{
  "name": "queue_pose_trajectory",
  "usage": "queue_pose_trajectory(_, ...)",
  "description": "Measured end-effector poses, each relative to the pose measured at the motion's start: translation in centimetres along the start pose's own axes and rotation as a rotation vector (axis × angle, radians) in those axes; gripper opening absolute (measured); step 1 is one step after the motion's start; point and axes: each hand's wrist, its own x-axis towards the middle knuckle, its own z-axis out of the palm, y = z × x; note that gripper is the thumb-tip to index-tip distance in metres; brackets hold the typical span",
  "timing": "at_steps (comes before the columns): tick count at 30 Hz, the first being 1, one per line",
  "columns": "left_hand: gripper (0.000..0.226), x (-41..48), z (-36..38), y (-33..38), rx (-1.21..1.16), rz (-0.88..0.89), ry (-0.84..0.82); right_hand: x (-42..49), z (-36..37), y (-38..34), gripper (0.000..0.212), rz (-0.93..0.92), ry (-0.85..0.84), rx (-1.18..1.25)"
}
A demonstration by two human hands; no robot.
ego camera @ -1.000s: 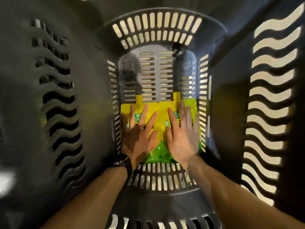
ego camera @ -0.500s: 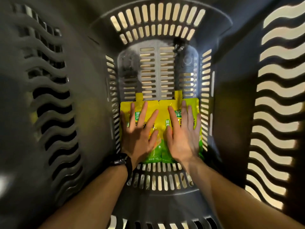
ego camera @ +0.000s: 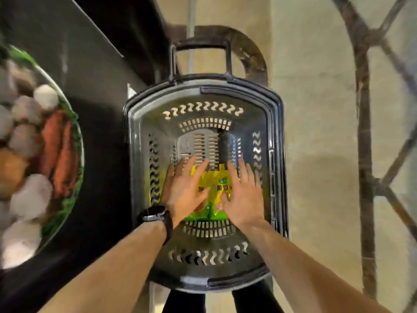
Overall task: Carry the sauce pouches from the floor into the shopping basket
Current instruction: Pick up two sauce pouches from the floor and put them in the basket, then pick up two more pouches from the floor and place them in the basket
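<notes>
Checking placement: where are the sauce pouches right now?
Head view, centre: the sauce pouches lie on the shopping basket bottom, toward its near end, beneath the open left hand and right hand.

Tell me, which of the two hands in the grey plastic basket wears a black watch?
The left hand, spread over the yellow-green sauce pouches; a black wristwatch circles its wrist, while the right hand has a bare wrist.

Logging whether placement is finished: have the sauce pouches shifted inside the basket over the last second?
No. The sauce pouches lie with their green ends against the near slotted wall of the basket, as before; only the camera has pulled back.
</notes>
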Motion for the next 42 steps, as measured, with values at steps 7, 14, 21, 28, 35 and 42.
queue_pose_trajectory(7,0.086,-7.1,-18.9,5.0,0.151,0.038,0.066,-8.4,-17.9,-2.8,0.092,-0.074,0.087,-0.14)
queue_pose_trajectory(14,0.085,-16.2,-34.4,11.8,0.215,0.101,0.17,-20.1,-33.2,-5.0,0.077,-0.042,0.199,-0.176)
queue_pose_trajectory(21,0.071,-22.6,-43.7,18.6,0.314,0.275,0.28,-32.7,-40.9,-2.5,0.07,0.161,0.408,-0.15)
queue_pose_trajectory(28,0.079,-28.1,-46.6,30.3,0.404,0.542,0.374,-45.6,-41.3,5.5,0.07,0.446,0.481,0.025)
queue_pose_trajectory(35,0.079,-35.8,-43.0,48.0,0.531,0.886,0.404,-63.0,-37.2,18.1,0.081,0.796,0.625,0.214)
queue_pose_trajectory(42,0.077,-47.0,-29.9,67.4,0.667,1.24,0.296,-83.0,-26.0,29.9,0.079,1.151,0.685,0.444)
